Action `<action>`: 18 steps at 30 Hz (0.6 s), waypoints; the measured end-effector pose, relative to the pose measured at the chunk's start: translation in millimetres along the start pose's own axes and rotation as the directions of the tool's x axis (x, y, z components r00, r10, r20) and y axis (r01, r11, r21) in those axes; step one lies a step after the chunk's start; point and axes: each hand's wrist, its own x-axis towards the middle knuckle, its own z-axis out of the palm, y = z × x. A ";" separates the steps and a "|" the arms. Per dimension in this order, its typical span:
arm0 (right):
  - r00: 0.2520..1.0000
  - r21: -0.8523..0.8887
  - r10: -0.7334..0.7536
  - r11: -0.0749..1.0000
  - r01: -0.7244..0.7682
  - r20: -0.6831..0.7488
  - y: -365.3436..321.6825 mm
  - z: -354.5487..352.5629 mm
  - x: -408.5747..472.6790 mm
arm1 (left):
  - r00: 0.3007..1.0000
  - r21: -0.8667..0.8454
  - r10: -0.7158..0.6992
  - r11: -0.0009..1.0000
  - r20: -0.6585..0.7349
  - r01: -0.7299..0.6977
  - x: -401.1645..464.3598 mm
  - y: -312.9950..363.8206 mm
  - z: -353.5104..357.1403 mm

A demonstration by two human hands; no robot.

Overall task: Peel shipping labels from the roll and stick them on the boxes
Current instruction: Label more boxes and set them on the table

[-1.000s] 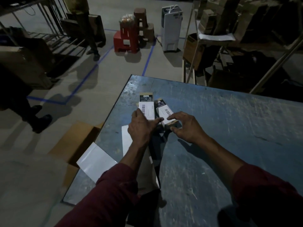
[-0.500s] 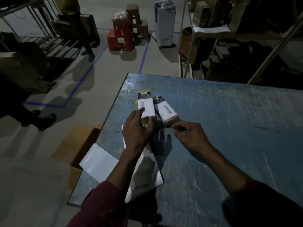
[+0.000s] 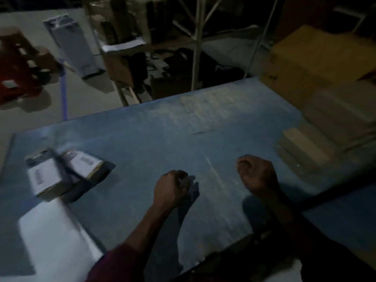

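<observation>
Both hands sit low in the head view over the blue table [image 3: 203, 123], and motion blur softens everything. Left hand [image 3: 171, 188], lower centre, has its fingers curled inward; whether it grips anything cannot be told. Right hand [image 3: 257, 175], right of centre, is likewise curled, contents unclear. Two labelled boxes [image 3: 61, 174] lie touching at centre left, well apart from both hands. White sheet [image 3: 55, 241] lies at lower left. Stacked cartons [image 3: 329, 129] occupy the right edge.
</observation>
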 end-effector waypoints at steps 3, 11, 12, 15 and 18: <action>0.982 -0.219 0.092 0.967 -0.126 -0.163 40.1 -60.7 23.3 | 0.991 0.128 0.115 0.984 0.067 -0.123 41.9 31.2 54.1; 0.944 -0.675 0.327 0.685 -0.275 -0.053 128.3 -127.3 45.0 | 0.986 0.402 0.146 0.910 -0.086 -0.100 44.4 35.4 141.5; 0.950 -0.701 0.304 0.664 -0.260 -0.064 133.8 -126.9 43.1 | 0.986 0.407 0.140 0.909 -0.095 -0.090 43.2 33.0 143.3; 0.975 -0.792 0.206 0.580 -0.190 -0.083 149.8 -122.7 33.2 | 0.987 0.414 0.127 0.907 -0.096 -0.076 41.7 30.7 146.2; 0.989 -0.794 0.136 0.593 -0.132 -0.063 157.5 -119.8 29.4 | 0.990 0.422 0.111 0.904 -0.090 -0.063 42.2 29.8 147.2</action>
